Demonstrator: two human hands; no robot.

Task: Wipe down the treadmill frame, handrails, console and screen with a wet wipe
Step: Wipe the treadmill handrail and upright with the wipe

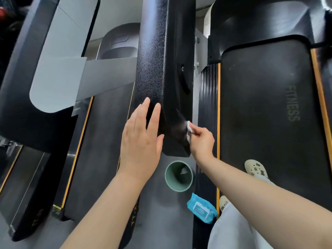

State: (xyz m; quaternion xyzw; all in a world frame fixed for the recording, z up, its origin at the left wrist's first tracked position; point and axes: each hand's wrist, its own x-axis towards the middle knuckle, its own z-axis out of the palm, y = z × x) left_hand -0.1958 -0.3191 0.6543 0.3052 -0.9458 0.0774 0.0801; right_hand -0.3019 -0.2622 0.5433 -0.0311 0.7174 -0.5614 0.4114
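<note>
Black rubber of the wide treadmill belt (265, 112), lettered FITNESS and edged with orange strips, fills the right half of the frame. Down the centre runs the thick black textured treadmill handrail (154, 60), its rounded end hanging just above mid-frame. A second treadmill with grey and black panels (59, 56) takes up the upper left. Both bare forearms reach up from the bottom edge toward the handrail's end. The left hand (142, 139), at centre, is released: fingers straight and slightly spread, palm turned to the handrail's left side, fingertips at or just off its surface; contact cannot be told. The right hand (202, 141), just right of centre, has its fingers curled, pinching a small crumpled white wet wipe (189, 129) and holding it against the handrail's right side near the end. Below the handrail, a pale green round bin (168, 178) stands on the grey floor, a white scrap inside. Lower right of it lies a blue wet-wipe packet (202, 208). Cream perforated clogs (256, 168) rest on the belt at lower right.
</note>
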